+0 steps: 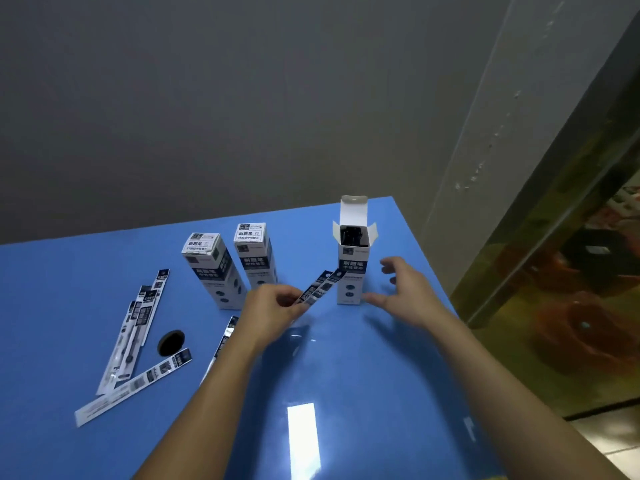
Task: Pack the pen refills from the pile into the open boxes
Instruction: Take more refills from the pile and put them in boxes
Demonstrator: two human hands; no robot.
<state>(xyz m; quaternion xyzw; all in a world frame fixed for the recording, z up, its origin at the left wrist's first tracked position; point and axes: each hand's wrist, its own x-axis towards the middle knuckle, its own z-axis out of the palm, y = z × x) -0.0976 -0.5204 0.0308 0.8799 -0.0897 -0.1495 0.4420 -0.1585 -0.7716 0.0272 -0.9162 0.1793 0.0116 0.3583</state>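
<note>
An open white-and-dark box stands upright near the table's right edge, flaps up, with dark refills inside. My left hand pinches two packaged pen refills that point up and right toward that box. My right hand hovers open just right of the box, fingers spread, not touching it. A pile of several packaged refills lies at the left of the table. One more refill lies partly under my left forearm.
Two closed boxes stand upright left of the open one. A round dark hole sits in the blue table near the pile. The table's right edge drops off beside a wall and a dark patterned surface.
</note>
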